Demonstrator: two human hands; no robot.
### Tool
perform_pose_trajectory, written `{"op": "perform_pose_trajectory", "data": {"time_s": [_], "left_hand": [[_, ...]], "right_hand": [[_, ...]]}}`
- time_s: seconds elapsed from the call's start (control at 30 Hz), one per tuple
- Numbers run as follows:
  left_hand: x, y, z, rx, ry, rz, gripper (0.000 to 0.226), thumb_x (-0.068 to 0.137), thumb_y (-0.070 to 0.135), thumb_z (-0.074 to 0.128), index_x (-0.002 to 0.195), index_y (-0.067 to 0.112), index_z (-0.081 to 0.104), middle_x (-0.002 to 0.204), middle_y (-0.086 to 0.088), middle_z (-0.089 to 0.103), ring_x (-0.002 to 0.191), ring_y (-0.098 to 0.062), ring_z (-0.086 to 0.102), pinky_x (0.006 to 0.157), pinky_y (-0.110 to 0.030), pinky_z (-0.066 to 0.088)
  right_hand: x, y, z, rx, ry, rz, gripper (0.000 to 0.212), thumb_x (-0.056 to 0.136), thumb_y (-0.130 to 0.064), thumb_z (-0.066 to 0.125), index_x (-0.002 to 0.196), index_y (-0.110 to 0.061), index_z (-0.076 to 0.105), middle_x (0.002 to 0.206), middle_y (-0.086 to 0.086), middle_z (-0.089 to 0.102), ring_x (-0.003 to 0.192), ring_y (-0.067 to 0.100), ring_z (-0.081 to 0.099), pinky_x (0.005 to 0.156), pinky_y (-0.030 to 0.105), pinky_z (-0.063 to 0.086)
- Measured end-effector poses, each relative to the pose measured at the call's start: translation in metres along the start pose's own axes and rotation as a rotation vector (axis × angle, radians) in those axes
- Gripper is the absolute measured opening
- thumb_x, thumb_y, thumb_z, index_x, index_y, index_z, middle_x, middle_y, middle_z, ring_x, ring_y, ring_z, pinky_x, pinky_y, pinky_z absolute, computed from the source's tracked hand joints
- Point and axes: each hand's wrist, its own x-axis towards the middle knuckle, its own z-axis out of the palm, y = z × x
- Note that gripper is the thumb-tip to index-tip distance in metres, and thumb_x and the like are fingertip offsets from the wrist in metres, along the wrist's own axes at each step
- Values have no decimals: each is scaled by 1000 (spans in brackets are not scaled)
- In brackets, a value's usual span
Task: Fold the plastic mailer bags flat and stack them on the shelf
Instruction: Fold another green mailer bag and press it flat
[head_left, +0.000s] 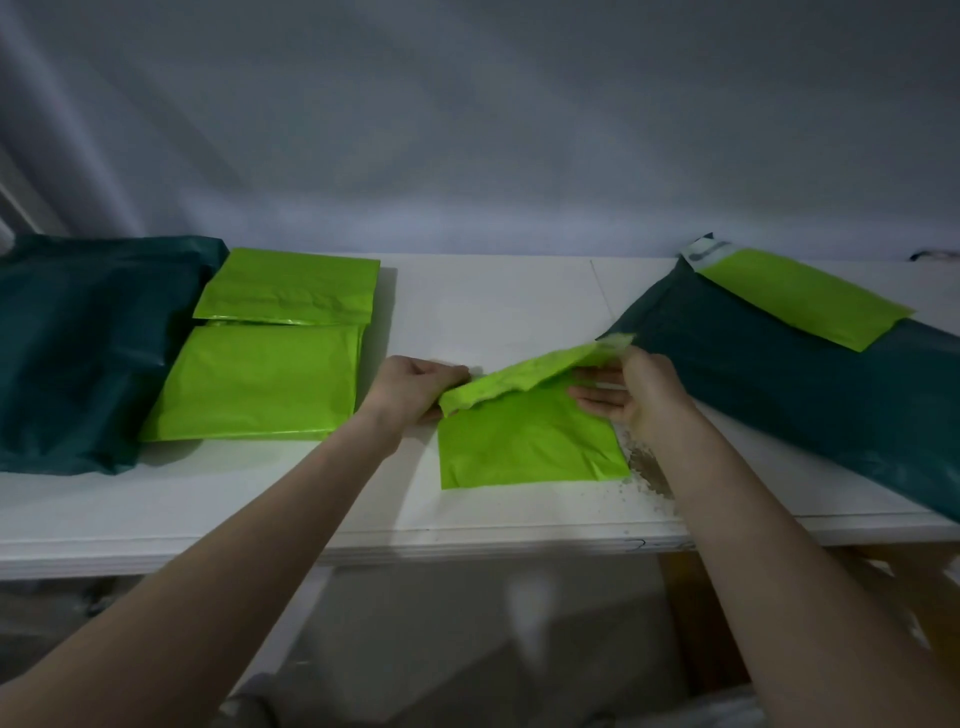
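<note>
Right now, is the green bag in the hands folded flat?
Not yet. The green bag is half-folded: both hands lift its top flap above the shelf.

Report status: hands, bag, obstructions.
Left hand and right hand pinching lime-green plastic mailer bag, half-folded on white shelf. Nothing in the way.

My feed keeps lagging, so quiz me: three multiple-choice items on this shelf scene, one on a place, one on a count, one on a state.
1. Where is the light green bag that the hands are working?
A. middle of the shelf
B. on the left dark bag
C. below the shelf

2. How many light green bags show?
A. two
B. four
C. six

3. How is that middle bag?
A. lying flat
B. far edge lifted, being folded
C. rolled up

Answers: 1 A, it lies between the piles. 2 B, two at left, one in the middle, one on the right dark bag. 3 B, left hand and right hand hold the edge up.
</note>
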Motion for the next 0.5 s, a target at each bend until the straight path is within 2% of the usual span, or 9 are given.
{"op": "perform_pose_trajectory", "data": {"time_s": [0.07,0.13,0.2,0.27,0.33,0.4,0.47,0.5], "left_hand": [[-1,-1,-1,23,-26,26,8,83,10,68,88,5,72,47,11,63,41,4,56,43,-9,43],[-1,-2,-1,22,-41,35,17,82,8,68,99,5,71,55,13,67,47,5,59,48,-8,47],[-1,-2,0,42,-32,38,21,82,8,69,103,5,69,65,6,67,45,6,58,49,-7,47],[-1,-2,1,62,-21,47,26,82,7,68,108,6,67,73,2,60,45,4,57,48,-6,46],[-1,-2,3,81,0,72,32,82,7,68,114,6,64,73,4,54,52,-2,55,47,-4,42],[0,-2,3,75,14,86,35,83,6,67,118,5,61,71,6,49,51,0,53,46,-3,39],[1,-2,3,60,23,88,37,84,5,65,121,4,58,71,5,48,45,4,54,44,-3,39],[3,-2,2,63,26,89,39,85,6,65,123,4,57,73,5,48,48,3,54,44,-3,39]], "right_hand": [[0,0,-1,-4,17,-3,16,91,-7,52,78,0,56,75,16,59,42,22,61,44,28,54],[-1,0,-3,-1,16,-28,7,88,-3,56,85,3,58,76,14,56,49,25,61,43,27,54],[-2,0,-4,9,3,-42,7,86,-2,58,92,2,57,75,12,54,56,25,58,42,25,54],[-4,-1,-4,-33,5,-45,5,84,-1,60,86,3,60,73,10,53,58,21,56,39,20,50],[-4,-1,-3,-95,11,-52,16,80,3,60,95,8,65,76,9,55,59,17,54,39,15,47],[-2,-1,-2,-135,6,-63,33,77,8,60,108,-1,67,87,9,61,66,17,56,44,15,48],[0,0,-2,-172,-15,-80,41,76,10,59,112,-9,67,102,11,63,78,20,60,53,21,51],[2,1,-2,-189,-30,-94,43,77,12,58,114,-9,65,107,12,62,80,22,61,55,23,52]]}}
